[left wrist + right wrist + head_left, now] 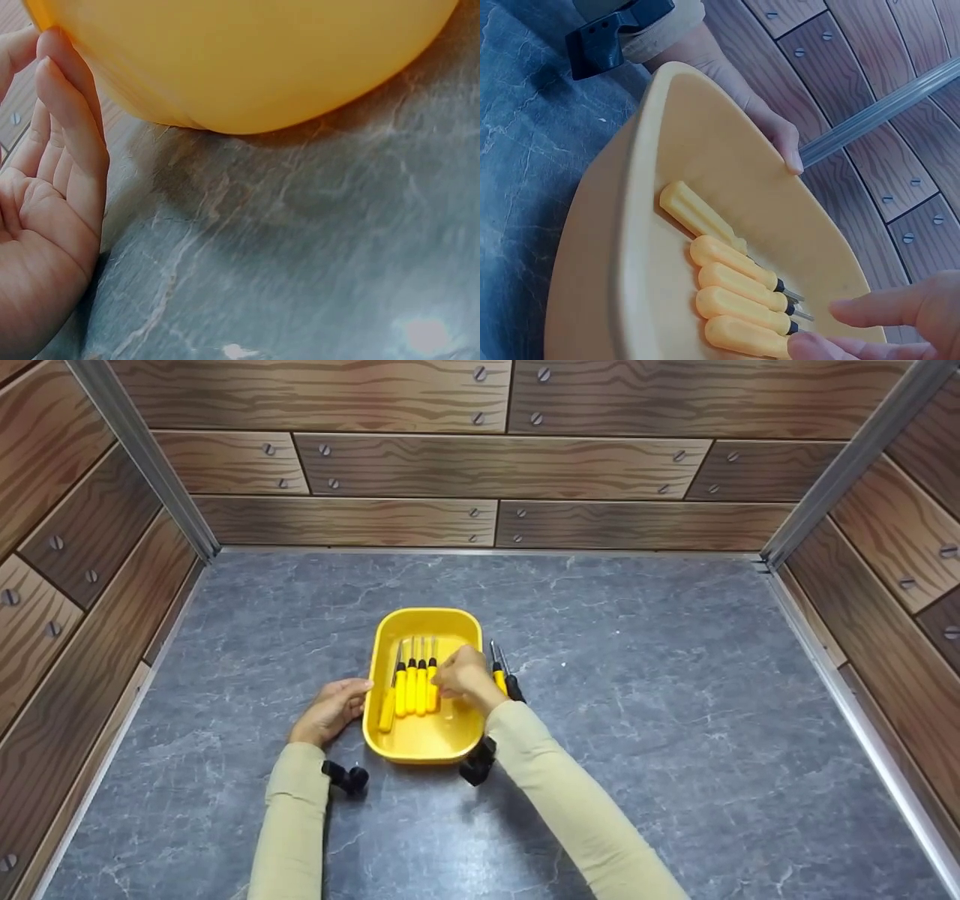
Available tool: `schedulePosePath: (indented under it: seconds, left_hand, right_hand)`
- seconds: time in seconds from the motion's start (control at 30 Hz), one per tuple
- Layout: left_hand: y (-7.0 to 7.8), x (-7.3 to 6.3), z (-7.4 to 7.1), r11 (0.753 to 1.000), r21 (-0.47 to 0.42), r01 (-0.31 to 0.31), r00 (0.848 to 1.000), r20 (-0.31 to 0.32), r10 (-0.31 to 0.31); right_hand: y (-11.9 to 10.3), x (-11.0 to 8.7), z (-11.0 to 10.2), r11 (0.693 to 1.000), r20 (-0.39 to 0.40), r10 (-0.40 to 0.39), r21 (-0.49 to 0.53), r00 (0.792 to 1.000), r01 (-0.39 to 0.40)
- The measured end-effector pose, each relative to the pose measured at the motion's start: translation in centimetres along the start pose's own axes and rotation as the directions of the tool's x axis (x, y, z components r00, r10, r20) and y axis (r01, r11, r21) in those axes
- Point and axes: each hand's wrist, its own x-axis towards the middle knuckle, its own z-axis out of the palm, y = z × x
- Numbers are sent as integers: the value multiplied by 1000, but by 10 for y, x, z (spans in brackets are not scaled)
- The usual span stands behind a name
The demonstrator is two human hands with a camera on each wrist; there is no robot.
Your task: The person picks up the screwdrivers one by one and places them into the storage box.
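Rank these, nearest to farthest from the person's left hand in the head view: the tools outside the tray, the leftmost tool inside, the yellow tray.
1. Yellow tray: its left rim touches the left hand.
2. Leftmost tool: just inside the tray's left wall.
3. Outside tools: beyond the tray's right side, farthest.

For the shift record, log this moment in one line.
Left hand: touching yellow tray | right hand: at screwdrivers inside, grip unclear | more tools: outside, right

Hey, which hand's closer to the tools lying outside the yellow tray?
Right. The right hand is over the tray, beside those tools; the left hand is at the tray's opposite rim.
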Motion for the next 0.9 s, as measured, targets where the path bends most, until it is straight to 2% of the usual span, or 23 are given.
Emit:
schedulePosePath:
  seconds: [0.13,0.47,0.9]
  left_hand:
    - [0,0,0,1000,-1,3,1000,14,-3]
    - [2,-2,1,1000,3,26,999,-23,-26]
    - [2,-2,0,1000,-7,24,1000,-15,-24]
  right_hand:
    - [-1,-3,-6,1000,-3,-11,3,1000,11]
    - [-3,-14,-19,995,8,-95,36,995,95]
    - [1,-19,-31,995,22,-98,29,995,98]
